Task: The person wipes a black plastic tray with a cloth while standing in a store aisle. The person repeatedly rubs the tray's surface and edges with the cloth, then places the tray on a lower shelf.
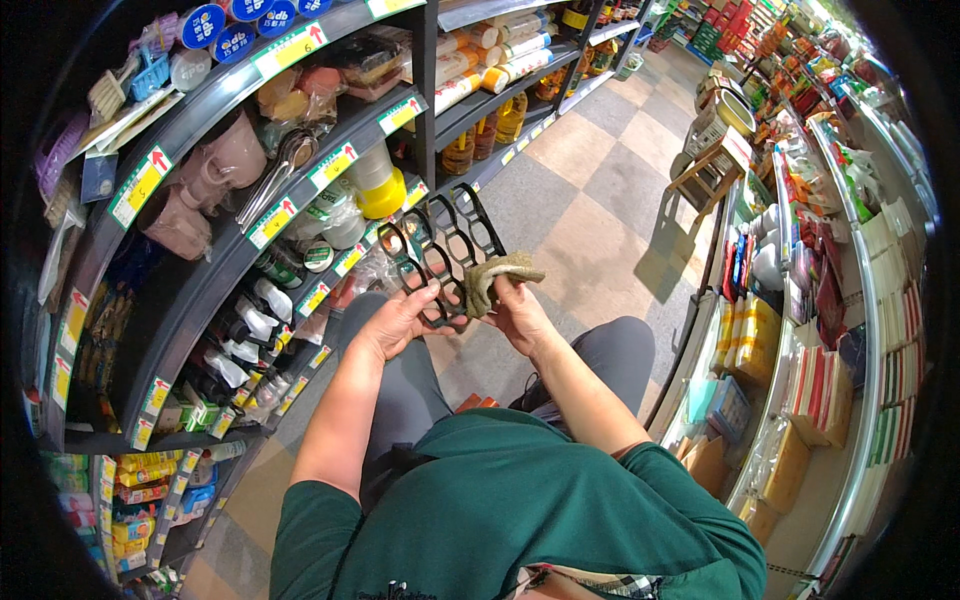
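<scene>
My left hand (405, 319) grips the near left end of a black openwork rack (454, 244) with rows of rounded openings. The rack is held tilted above my knees, its far end towards the shelf. In my right hand (517, 315) is an olive-brown cloth (491, 281), bunched against the rack's near right side. The cloth hides part of the rack's frame and some of my right fingers.
Close on my left stands a grey shelf unit (217, 94) with mugs (229, 154), spoons and price tags. Stocked shelving (795, 300) lines my right. Further along the checkered tile floor (581, 247) stands a wooden stool (709, 169) beside a basket.
</scene>
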Tool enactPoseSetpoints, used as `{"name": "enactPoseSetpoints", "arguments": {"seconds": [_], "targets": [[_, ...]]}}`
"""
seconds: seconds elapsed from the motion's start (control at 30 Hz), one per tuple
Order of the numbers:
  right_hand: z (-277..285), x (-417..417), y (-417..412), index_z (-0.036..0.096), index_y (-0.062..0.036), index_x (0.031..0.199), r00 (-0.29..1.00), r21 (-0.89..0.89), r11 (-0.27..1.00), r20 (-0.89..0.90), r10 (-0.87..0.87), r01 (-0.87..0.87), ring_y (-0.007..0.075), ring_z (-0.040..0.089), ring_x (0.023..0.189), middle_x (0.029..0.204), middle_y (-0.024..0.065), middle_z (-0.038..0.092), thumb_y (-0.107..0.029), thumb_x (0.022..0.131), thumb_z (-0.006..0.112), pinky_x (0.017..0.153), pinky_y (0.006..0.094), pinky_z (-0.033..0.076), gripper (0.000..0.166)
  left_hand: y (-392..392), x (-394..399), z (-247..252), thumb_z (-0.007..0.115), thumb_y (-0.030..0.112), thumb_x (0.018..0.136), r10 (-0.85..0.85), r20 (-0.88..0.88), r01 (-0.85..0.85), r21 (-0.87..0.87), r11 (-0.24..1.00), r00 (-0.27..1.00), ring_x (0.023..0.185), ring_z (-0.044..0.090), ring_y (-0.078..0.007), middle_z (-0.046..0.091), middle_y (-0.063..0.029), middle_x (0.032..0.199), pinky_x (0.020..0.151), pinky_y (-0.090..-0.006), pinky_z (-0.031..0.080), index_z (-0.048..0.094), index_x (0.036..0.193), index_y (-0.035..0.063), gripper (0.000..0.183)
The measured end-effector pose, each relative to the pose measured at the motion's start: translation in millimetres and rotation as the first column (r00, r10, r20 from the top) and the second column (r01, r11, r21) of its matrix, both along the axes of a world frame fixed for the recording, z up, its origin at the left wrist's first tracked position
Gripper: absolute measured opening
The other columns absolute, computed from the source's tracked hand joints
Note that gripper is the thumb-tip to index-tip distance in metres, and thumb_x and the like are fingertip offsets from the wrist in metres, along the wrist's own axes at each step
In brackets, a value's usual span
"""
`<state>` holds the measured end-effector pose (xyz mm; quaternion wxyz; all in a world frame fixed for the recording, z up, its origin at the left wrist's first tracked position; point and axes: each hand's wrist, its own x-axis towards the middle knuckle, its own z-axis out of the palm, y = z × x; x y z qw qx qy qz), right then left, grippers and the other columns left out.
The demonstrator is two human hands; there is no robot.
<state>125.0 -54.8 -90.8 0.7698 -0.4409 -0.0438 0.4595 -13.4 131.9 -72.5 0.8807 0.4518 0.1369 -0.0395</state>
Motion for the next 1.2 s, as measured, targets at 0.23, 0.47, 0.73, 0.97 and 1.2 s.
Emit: {"name": "enactPoseSetpoints", "arguments": {"seconds": [0.23,0.47,0.73,0.97,1.2], "targets": [[0,-13,4,0.063,-0.0117,0.119,0.998,-0.258,0.966,0.063,-0.008,0.024,0.0151,0.065,0.100,0.112,0.0026,0.068,-0.026,0.092,0.070,0.081,0.0334,0.053,0.031,-13,5,-6,0.061,0.031,0.098,-0.046,-0.050,0.059,0.293,0.954,0.998,0.101,0.067,-0.0223,0.062,-0.0067,0.121,0.085,-0.0375,0.057,0.034,0.151,0.0177,0.061],[2,-14,9,0.062,-0.0065,0.115,0.998,-0.142,0.989,0.065,-0.025,0.034,0.0205,0.069,0.091,0.107,0.0085,0.069,-0.014,0.087,0.074,0.073,0.0361,0.058,0.031,-10,7,-8,0.062,0.031,0.097,0.091,-0.058,-0.083,0.124,0.989,0.994,0.097,0.069,-0.0249,0.065,-0.0076,0.114,0.085,-0.0391,0.058,0.038,0.148,0.0154,0.058],[-8,-12,-8,0.060,-0.0083,0.121,0.978,-0.237,0.952,0.122,-0.170,0.195,0.0211,0.068,0.100,0.113,0.0078,0.067,-0.018,0.093,0.067,0.079,0.0380,0.059,0.030,-9,9,-14,0.058,0.030,0.100,0.209,0.016,-0.209,0.065,0.976,0.978,0.101,0.069,-0.0253,0.064,-0.0086,0.118,0.084,-0.0358,0.057,0.041,0.145,0.0161,0.050],[-10,-1,-9,0.058,-0.0116,0.122,0.971,0.148,0.989,-0.236,0.035,0.000,0.0236,0.066,0.107,0.119,0.0082,0.065,-0.025,0.097,0.064,0.089,0.0444,0.058,0.029,-4,4,2,0.056,0.034,0.101,0.073,0.024,-0.072,-0.046,0.996,0.997,0.098,0.070,-0.0292,0.067,-0.0098,0.115,0.076,-0.0341,0.060,0.047,0.138,0.0154,0.042],[2,-1,-11,0.057,-0.0097,0.125,0.965,0.182,0.977,-0.213,0.153,-0.115,0.0251,0.063,0.113,0.123,0.0085,0.064,-0.025,0.095,0.066,0.096,0.0452,0.053,0.035,3,2,-5,0.056,0.033,0.101,0.004,-0.041,-0.005,-0.028,1.000,0.999,0.098,0.071,-0.0304,0.067,-0.0103,0.117,0.076,-0.0353,0.060,0.051,0.130,0.0126,0.036]]}}
